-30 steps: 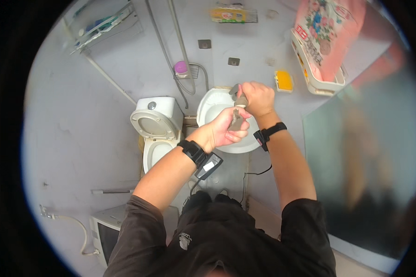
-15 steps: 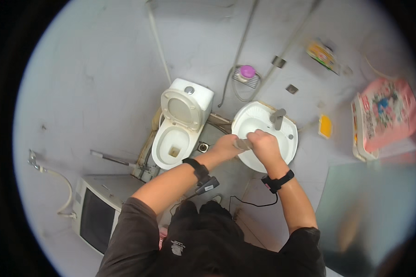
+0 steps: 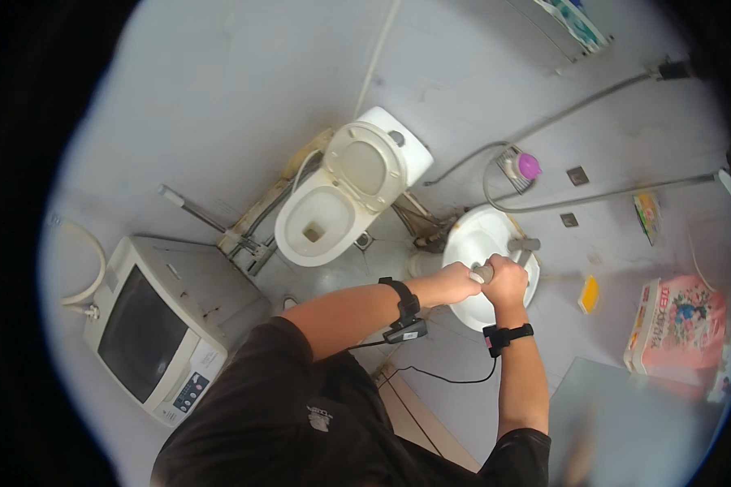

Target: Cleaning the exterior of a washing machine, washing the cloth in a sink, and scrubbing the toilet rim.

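Both my hands are together over the near part of the white washbasin (image 3: 465, 237). My left hand (image 3: 451, 285) is closed round one end of a bunched, greyish cloth (image 3: 484, 273). Close beside it, my right hand (image 3: 508, 281) grips the other end, its fist somewhat higher in the picture. Only a short piece of cloth shows between the fists; the fingers cover the rest. A grey tap (image 3: 525, 243) stands on the basin's rim, just beyond my right hand.
Left of the basin stands a white toilet (image 3: 412, 148), lid raised. A washing machine (image 3: 142, 333) is at the lower left. On the right wall are a yellow sponge (image 3: 590, 295), a pink-covered box (image 3: 684, 321) and a wire rack (image 3: 512, 169) with a purple-topped item.
My view has turned, so the toilet and basin sit further right and more of the washing machine shows. Both hands still hold the cloth over the basin.
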A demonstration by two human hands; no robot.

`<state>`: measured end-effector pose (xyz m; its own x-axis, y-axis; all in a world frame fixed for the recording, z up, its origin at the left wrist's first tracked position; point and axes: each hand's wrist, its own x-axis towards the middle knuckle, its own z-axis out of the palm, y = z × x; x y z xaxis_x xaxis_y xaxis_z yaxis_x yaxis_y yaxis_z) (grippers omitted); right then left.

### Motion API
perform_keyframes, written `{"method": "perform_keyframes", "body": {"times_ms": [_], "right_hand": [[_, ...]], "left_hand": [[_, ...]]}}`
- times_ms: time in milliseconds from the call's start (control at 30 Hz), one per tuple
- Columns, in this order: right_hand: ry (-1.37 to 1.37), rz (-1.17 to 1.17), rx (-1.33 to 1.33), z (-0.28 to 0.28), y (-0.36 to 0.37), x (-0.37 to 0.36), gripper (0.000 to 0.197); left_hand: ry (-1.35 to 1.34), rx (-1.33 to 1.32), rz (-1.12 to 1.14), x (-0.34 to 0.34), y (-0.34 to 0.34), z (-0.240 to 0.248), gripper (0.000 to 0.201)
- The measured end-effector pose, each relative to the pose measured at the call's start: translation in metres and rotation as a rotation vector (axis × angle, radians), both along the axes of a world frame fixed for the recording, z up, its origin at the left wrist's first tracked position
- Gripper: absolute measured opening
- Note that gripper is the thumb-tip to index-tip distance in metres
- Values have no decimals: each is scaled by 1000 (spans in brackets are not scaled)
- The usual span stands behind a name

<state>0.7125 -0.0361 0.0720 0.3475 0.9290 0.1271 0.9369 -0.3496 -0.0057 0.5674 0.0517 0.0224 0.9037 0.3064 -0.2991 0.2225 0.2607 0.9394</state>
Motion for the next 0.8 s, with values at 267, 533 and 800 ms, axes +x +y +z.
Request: {"method": "perform_keyframes", "body": {"times_ms": [267, 533, 800], "right_hand": [[655, 424, -169, -9, 46, -119, 45], [1399, 193, -598, 53, 112, -226, 65], [1327, 235, -440, 91, 151, -254, 37]], "left_hand": [[54, 610, -37, -178, 73, -28, 49], [236, 1180, 157, -349, 104, 52, 52], [39, 746, 315, -387, 119, 92, 33]]}}
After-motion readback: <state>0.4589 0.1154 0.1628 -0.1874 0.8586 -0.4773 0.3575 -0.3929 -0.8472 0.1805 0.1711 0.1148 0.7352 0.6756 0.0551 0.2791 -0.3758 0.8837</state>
